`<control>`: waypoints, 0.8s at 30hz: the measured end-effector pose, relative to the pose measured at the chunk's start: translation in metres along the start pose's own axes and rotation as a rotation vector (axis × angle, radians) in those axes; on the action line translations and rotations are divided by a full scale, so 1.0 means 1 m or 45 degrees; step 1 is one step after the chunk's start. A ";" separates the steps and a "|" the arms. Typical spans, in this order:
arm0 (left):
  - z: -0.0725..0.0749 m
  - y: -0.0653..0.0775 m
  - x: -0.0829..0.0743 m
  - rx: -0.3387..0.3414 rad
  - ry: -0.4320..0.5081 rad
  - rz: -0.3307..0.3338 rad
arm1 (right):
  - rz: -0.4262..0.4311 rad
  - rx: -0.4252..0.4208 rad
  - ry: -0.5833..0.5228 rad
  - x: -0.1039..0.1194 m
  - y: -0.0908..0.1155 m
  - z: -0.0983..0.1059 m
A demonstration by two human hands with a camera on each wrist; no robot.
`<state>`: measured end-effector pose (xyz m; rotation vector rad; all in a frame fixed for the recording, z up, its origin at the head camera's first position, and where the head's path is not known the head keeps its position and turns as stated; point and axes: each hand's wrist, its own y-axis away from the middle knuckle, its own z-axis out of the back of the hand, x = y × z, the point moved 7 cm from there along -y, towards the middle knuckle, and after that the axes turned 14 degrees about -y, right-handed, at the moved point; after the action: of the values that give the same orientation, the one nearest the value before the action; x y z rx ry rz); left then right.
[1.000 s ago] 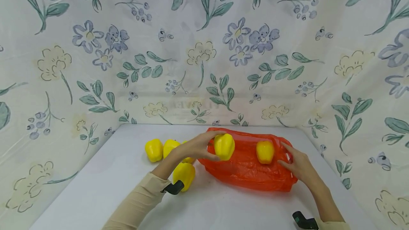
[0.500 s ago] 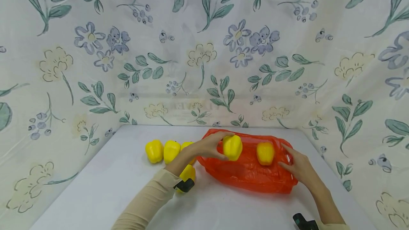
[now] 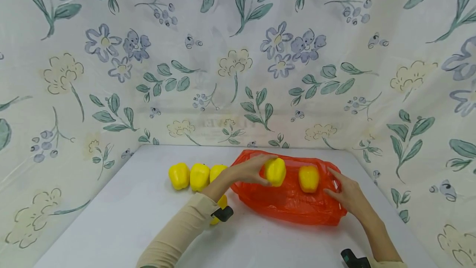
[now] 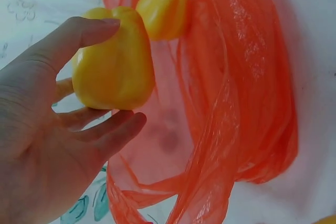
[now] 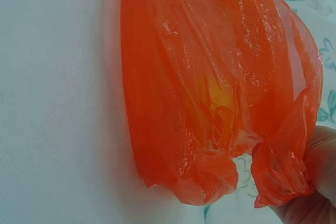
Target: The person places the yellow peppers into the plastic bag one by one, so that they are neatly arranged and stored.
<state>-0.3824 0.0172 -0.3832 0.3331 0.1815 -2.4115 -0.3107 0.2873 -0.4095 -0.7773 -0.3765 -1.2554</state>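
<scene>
My left hand (image 3: 253, 171) grips a yellow bell pepper (image 3: 275, 172), thumb on one side and fingers under the other. Both are over the open mouth of a red plastic bag (image 3: 286, 208) lying on its side along the table. A second bell pepper (image 3: 309, 179) sits in the bag, towards its right end; in the left wrist view this bagged pepper (image 4: 164, 11) appears just beyond the held one. My right hand (image 3: 347, 190) holds the bag's right end; the right wrist view has the bunched red plastic pinched by that hand (image 5: 315, 182).
Left of the bag, several more yellow bell peppers rest on the white table (image 3: 122, 210): one at the far left (image 3: 179, 175), others beside it (image 3: 199, 177). My left forearm partly covers a nearer one (image 3: 223, 202). A flowered cloth (image 3: 238, 73) hangs behind.
My left hand has carried its bell pepper to the right, further over the bag and nearer the pepper inside. My right hand and the bag have hardly moved.
</scene>
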 end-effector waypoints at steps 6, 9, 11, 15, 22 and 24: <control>-0.006 -0.010 -0.003 0.015 0.006 0.015 | -0.018 0.001 0.004 0.000 -0.001 0.001; -0.009 -0.014 -0.004 0.027 -0.010 0.025 | -0.023 -0.002 0.001 0.000 -0.001 0.001; -0.011 -0.016 -0.003 0.031 -0.020 0.037 | -0.013 -0.006 -0.005 0.001 0.000 0.001; -0.014 -0.020 -0.002 0.036 -0.041 0.052 | 0.010 -0.014 -0.005 0.001 -0.001 0.001; -0.018 -0.030 -0.003 0.053 -0.061 0.073 | -0.024 0.009 -0.006 -0.001 -0.002 0.001; -0.019 -0.033 -0.004 0.059 -0.058 0.075 | -0.029 0.011 -0.005 -0.001 -0.002 0.001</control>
<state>-0.3974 0.0489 -0.3983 0.3001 0.0940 -2.3656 -0.3127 0.2890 -0.4086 -0.7703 -0.3945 -1.2732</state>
